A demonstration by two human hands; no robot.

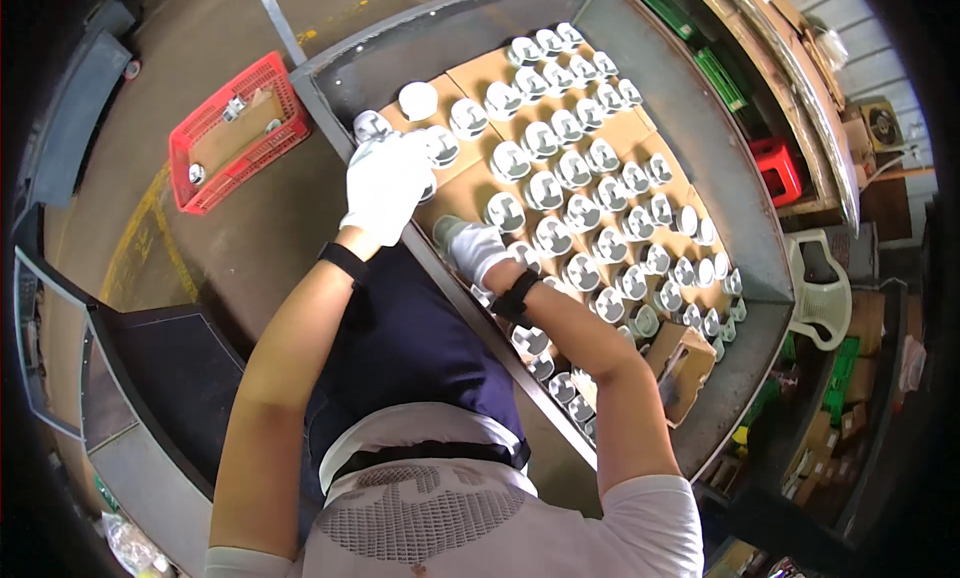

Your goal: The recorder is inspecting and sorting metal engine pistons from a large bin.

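My left hand (385, 183), in a white glove, reaches over the near left corner of a large grey metal bin. Glare washes out its fingers, so their grip is unclear. Next to its fingertips are a shiny round piston (441, 148) and another piston (372, 126); part of a third shows by the palm. My right hand (475, 250), also gloved, is low at the bin's near side with curled fingers. A greyish rounded edge shows at its fingertips, too unclear to name. Several rows of pistons (545, 191) stand on brown cardboard (465, 193). One piston (418, 101) shows a plain white top.
The bin's metal wall (700, 88) surrounds the pistons. A torn cardboard box (683, 373) sits in its near right corner. On the floor at left is a red crate (240, 128) with a few parts. A white plastic chair (822, 288) and shelving stand to the right.
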